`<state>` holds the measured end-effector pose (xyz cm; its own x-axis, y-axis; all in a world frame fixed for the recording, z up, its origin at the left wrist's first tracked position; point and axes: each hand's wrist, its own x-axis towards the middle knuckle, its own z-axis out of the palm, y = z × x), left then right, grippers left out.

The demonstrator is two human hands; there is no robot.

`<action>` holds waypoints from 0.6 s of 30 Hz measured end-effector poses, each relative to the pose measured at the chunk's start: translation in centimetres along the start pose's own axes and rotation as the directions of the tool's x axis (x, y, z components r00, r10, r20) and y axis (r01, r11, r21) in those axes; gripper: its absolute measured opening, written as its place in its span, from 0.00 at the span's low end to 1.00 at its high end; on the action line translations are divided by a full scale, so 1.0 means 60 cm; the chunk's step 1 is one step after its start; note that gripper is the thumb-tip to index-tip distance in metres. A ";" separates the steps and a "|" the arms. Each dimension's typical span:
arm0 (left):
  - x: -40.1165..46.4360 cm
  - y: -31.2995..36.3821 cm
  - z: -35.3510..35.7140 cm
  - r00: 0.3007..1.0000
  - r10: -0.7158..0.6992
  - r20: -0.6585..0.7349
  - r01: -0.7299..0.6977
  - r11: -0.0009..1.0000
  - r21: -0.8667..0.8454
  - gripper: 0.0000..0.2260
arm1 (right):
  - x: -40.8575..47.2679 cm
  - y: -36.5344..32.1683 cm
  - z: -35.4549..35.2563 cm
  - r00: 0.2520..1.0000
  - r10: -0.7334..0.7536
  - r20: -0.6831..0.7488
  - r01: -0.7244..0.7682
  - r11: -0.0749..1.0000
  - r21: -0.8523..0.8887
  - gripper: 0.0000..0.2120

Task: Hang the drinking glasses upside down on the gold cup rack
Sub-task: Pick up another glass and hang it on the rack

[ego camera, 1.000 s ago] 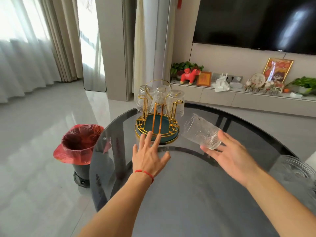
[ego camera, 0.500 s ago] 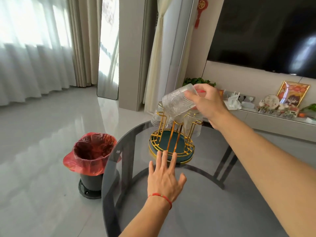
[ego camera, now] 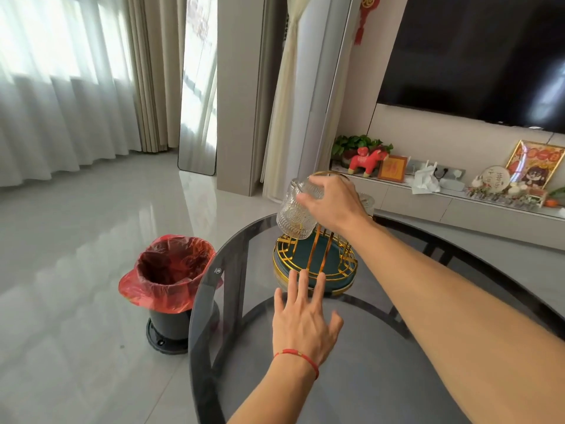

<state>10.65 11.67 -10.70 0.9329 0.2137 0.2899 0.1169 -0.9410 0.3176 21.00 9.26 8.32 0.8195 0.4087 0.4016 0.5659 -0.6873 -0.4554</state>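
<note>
We've got the glass (ego camera: 295, 216) up over the far-left side of the gold cup rack (ego camera: 316, 264), mouth down, base up under our right hand (ego camera: 331, 203), whose fingers are closed around that base end, so the glass hangs below and to the left of the grip. Its long axis runs close to upright, leaning a little with the rim swung toward the left, and that open rim sits just above the rack's gold pegs; whether a peg is already inside we can't tell. We'd say the coming move turns on squaring that axis over a peg and lowering straight. Our left hand (ego camera: 305, 322) lies open and empty, fingers spread flat on the dark glass table (ego camera: 382, 377), fingertips just at the near rim of the rack
</note>
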 end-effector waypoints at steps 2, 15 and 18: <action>0.000 0.000 0.000 1.000 0.001 -0.010 -0.001 1.000 -0.002 0.34 | -0.001 0.001 0.012 0.999 0.024 0.027 -0.024 1.000 0.002 0.29; 0.002 -0.004 0.001 1.000 -0.010 0.000 0.010 1.000 -0.006 0.31 | -0.037 0.022 0.042 0.991 -0.080 0.107 0.103 0.966 -0.236 0.30; 0.003 -0.006 0.001 1.000 -0.011 0.000 0.011 1.000 0.015 0.31 | -0.071 0.038 0.021 0.994 -0.112 0.002 0.110 0.972 -0.208 0.26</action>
<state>10.81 12.06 -10.79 0.9317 0.2241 0.2860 0.1323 -0.9424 0.3073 18.88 6.71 4.59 0.7510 0.4842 0.4489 0.6215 -0.7480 -0.2330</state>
